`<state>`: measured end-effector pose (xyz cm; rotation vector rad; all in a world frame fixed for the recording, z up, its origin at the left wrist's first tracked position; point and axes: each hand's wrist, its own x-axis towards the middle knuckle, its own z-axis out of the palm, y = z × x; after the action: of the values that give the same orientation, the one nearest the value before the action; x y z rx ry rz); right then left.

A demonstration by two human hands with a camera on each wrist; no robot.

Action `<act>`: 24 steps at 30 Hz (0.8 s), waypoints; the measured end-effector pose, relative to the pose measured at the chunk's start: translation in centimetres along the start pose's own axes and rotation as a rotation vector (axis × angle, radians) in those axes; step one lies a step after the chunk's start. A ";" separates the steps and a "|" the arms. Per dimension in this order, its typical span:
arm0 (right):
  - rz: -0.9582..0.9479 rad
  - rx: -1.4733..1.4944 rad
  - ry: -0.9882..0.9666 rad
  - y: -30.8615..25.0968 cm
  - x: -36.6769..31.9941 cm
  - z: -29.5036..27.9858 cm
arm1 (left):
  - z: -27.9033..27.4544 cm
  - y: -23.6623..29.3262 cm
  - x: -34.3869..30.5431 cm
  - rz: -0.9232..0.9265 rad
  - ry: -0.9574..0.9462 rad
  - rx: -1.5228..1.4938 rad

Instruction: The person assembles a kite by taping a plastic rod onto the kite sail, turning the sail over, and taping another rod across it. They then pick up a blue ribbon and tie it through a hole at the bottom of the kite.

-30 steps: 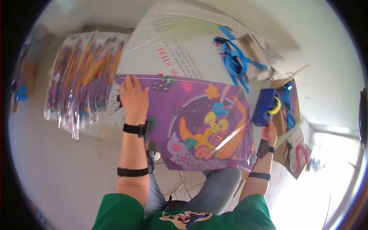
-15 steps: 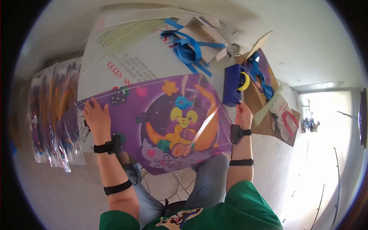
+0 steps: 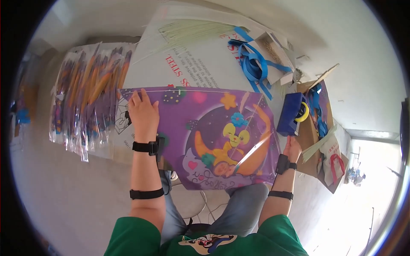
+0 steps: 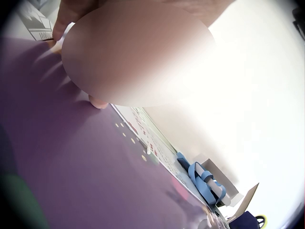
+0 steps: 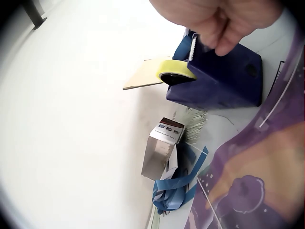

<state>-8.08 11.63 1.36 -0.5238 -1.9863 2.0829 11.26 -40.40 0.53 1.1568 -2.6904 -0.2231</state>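
Observation:
A purple kite [image 3: 213, 136] printed with a yellow bunny on an orange moon lies flat on the white printed board [image 3: 200, 64]. My left hand [image 3: 143, 113] presses flat on the kite's upper left corner, fingers spread. In the left wrist view its fingertips [image 4: 97, 102] rest on the purple sheet [image 4: 71, 167]. My right hand [image 3: 292, 147] is at the near end of a blue tape dispenser [image 3: 290, 115] with a yellow roll [image 3: 304, 112]. In the right wrist view its curled fingers [image 5: 224, 33] pinch a pale strip of tape at the dispenser's [image 5: 224, 76] cutter.
A stack of bagged kites [image 3: 85, 94] lies left of the board. Thin green sticks [image 3: 192, 30], blue ribbons [image 3: 254, 64] and a small box [image 3: 273, 47] sit at the far side. An open cardboard box [image 3: 316, 128] of supplies stands right of the dispenser.
The head view swung right and then back. My left hand stays on the kite's corner and my right hand stays at the dispenser's cutter end.

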 end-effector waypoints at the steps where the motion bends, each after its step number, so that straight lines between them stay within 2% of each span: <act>1: -0.081 -0.630 -0.107 0.6 0.3 -1.7 | -0.1 0.0 0.0 0.003 -0.009 -0.028; 2: -0.177 -1.255 -0.215 1.1 0.7 -2.2 | -0.2 0.0 0.1 0.003 -0.012 -0.057; 3: -0.197 -1.244 -0.238 1.1 0.3 -0.7 | -0.5 0.2 0.0 -0.023 -0.024 -0.065; 5: 0.054 -0.107 0.013 1.5 -2.5 1.4 | -0.4 0.1 0.1 -0.028 -0.002 -0.071; 6: 0.065 -0.116 0.009 0.5 -4.5 3.3 | -0.3 0.2 -0.2 -0.005 0.006 -0.088; 8: 0.049 -0.189 -0.237 -1.8 -7.7 9.8 | -0.4 0.3 -0.2 -0.019 -0.009 -0.089; 10: 0.082 -0.104 -0.457 -1.4 -9.4 14.6 | -0.3 0.4 -0.2 -0.030 -0.020 -0.074; 13: 0.156 -0.147 -0.606 -1.5 -12.2 21.1 | -0.2 0.2 -0.3 -0.017 0.006 -0.082; 15: 0.163 -0.097 -0.830 -1.3 -13.7 24.5 | -0.3 0.4 -0.3 -0.033 0.005 -0.081; 18: 0.227 -0.101 -0.983 -1.4 -15.8 28.4 | -0.6 0.5 -0.4 -0.039 0.043 -0.087; 22: 0.260 -0.102 -1.064 -2.2 -19.6 32.2 | -0.1 0.4 -0.3 -0.038 0.050 -0.115; 24: 0.359 -0.038 -1.100 -2.2 -20.8 33.5 | -0.2 0.7 -0.4 -0.047 0.046 -0.129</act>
<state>-2.60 -27.15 6.56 0.4346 -2.5696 2.9412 11.10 -39.69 0.84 1.1728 -2.5697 -0.3668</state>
